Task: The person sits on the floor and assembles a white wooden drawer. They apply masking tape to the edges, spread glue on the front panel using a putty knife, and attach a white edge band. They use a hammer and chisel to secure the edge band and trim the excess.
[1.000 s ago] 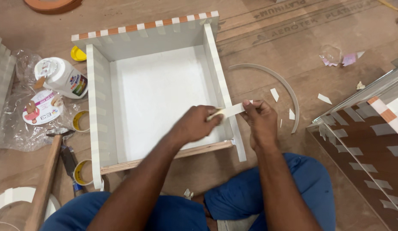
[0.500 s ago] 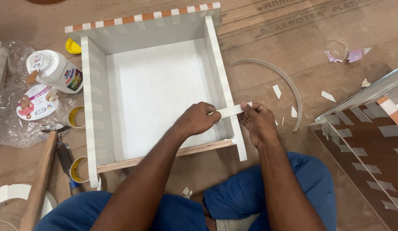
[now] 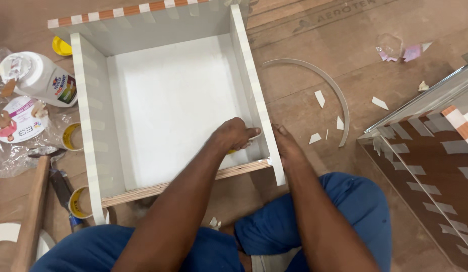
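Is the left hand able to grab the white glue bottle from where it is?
Probably yes. The left hand rests inside the white drawer box, and the glue bottle lies just outside its left wall; only that low wall stands between.

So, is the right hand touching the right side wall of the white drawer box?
Touching. The head view shows the right hand pressed flat against the outside of the right side wall of the drawer box, with no gap between them.
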